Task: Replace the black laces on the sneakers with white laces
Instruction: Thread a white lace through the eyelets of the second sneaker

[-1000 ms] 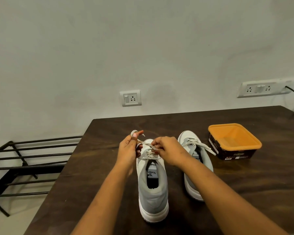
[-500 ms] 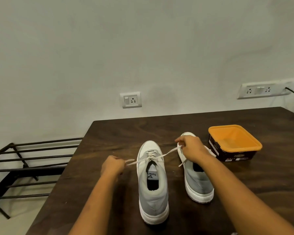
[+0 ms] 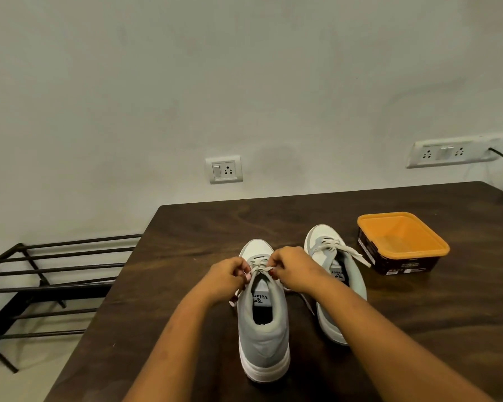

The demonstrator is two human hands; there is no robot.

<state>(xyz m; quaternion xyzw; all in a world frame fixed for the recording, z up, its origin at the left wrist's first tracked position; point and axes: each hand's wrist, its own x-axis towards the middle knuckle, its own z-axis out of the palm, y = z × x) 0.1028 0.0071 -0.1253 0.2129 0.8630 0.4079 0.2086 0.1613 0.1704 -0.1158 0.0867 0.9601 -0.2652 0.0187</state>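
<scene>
Grey-white sneakers (image 3: pixel 263 329), white laces (image 3: pixel 259 268), orange tub (image 3: pixel 402 242).

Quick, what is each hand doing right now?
Left hand: closed, pinching the white lace of the nearer sneaker.
Right hand: closed, pinching the same lace from the other side.

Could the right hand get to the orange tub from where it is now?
Probably yes. The right hand is busy pinching the lace, but only the other sneaker lies between it and the orange tub.
</scene>
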